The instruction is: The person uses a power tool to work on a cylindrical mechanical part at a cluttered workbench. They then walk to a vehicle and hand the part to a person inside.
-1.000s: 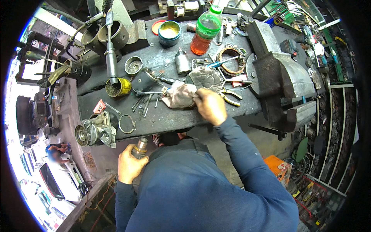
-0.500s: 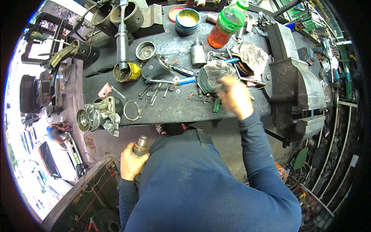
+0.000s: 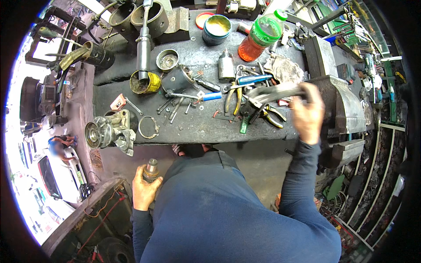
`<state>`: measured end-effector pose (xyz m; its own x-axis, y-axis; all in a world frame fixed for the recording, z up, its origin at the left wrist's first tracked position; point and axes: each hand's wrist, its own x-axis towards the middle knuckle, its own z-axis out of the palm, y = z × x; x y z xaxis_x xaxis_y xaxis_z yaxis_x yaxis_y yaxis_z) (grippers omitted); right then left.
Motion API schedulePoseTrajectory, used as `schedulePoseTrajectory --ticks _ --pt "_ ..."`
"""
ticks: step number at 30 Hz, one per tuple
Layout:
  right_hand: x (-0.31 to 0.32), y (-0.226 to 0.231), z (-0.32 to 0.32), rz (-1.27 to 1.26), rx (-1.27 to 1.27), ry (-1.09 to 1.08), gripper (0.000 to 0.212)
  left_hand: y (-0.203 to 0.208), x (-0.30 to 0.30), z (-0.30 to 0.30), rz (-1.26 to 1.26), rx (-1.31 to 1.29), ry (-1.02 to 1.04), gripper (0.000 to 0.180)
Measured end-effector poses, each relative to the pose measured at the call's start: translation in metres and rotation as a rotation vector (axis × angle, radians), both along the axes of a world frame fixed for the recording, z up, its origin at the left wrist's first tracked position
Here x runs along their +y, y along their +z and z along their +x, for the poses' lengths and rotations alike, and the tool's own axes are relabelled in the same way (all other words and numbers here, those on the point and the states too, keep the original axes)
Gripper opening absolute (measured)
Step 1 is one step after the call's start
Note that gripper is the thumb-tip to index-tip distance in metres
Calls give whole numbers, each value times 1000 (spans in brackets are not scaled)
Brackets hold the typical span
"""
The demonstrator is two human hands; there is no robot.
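Top [image 3: 245, 215], 6 o'clock: plain navy cloth, long-sleeved. Right sleeve [image 3: 299, 175], 4 o'clock: navy, close-fitting on forearm, creased, cuff at wrist. Left sleeve [image 3: 141, 228], 7 o'clock: matching navy, cuff likewise at wrist. Lower garment [image 3: 199, 166], 6 o'clock, nearer centre: dark grey.

Pale lettering [image 3: 263, 37] on the bottle's green label [image 3: 268, 29]

Head-worn wide fisheye view, downward over the workbench [image 3: 197, 133]
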<state>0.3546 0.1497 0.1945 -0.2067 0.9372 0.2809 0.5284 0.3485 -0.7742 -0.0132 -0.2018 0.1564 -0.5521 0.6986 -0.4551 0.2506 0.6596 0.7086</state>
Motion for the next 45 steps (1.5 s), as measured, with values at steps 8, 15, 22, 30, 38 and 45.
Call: schedulePoseTrajectory --ticks 8,15,22,30,38,45 --pt "37 67 36 507 -184 -514 28 2 3 -3 -85 54 -93 49" --pt "2 -83 -29 266 -680 132 35 0 1 0 -20 88 -57 54" --pt "4 -138 -39 269 -733 133 30 17 -6 2 51 122 -48 52" --pt "11 -136 -31 277 -888 160 30 23 -15 -18 253 0 19 53" --pt "-43 -14 -84 -284 -79 223 17 39 -64 -54 388 -17 122 50" --pt "-219 18 -283 -667 56 944 21 50 -93 -75 82 456 -1 51"
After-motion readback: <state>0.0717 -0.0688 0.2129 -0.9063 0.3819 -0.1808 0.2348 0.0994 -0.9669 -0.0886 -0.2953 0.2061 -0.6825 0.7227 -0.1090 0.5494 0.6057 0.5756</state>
